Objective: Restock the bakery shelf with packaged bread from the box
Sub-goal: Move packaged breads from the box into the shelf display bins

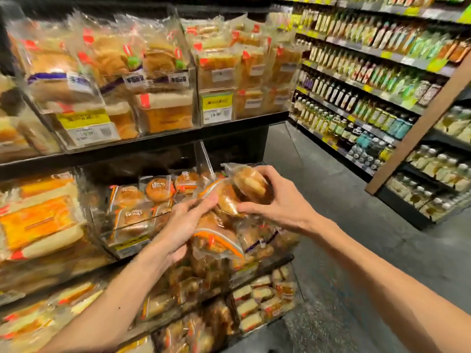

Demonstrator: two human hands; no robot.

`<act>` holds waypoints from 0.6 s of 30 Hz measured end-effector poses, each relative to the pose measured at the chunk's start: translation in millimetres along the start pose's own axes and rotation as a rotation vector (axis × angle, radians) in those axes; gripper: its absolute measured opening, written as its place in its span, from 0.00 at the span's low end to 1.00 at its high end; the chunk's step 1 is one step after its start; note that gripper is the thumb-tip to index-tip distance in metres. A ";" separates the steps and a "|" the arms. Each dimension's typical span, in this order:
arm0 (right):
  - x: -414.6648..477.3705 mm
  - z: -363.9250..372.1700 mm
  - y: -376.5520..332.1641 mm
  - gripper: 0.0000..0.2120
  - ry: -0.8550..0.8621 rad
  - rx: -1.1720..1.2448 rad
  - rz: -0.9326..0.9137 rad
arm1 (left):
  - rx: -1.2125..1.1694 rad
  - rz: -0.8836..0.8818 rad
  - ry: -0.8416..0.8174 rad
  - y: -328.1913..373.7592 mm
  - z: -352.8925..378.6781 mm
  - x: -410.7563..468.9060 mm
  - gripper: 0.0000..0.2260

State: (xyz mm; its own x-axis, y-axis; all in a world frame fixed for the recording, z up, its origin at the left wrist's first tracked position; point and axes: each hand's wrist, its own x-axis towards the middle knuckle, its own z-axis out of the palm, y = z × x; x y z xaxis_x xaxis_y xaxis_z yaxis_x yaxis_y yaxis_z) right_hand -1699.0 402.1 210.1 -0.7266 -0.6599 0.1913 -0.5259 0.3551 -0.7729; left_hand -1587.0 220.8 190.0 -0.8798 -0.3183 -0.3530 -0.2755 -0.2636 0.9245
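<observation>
I hold a clear bag of round buns [244, 187] in front of the middle bakery shelf [132, 256]. My right hand [275, 200] grips the bag's right end, thumb below and fingers over the top. My left hand [183, 225] pinches the bag's left end and an orange-striped bread bag [216, 240] hangs beneath it. Behind the hands, a clear bin [132, 240] on that shelf holds several packaged round buns [159, 188]. The box is not in view.
The upper shelf [153, 143] carries clear bins of bagged loaves with yellow price tags [84, 118]. Lower shelves hold packaged cake slices [257, 301]. An aisle floor [331, 200] runs to the right, lined by bottle shelves [369, 85].
</observation>
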 end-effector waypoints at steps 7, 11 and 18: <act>68.7 -52.9 75.2 0.19 -0.070 0.679 0.434 | -0.051 -0.014 0.141 5.0 32.9 25.5 0.22; 96.0 -63.2 102.4 0.19 -0.238 0.806 0.509 | -0.068 -0.063 0.185 8.1 34.5 31.9 0.10; 139.5 -44.8 136.1 0.24 -0.181 0.552 0.529 | 0.035 -0.042 0.253 8.5 5.7 45.4 0.28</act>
State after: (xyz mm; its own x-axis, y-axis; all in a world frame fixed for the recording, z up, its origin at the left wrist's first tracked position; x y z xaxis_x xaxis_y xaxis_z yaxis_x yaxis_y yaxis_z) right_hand -1891.8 388.0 158.8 -0.7108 -0.6096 -0.3509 0.2000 0.3031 -0.9317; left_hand -1631.5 209.3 182.7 -0.7438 -0.5264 -0.4119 -0.3269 -0.2511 0.9111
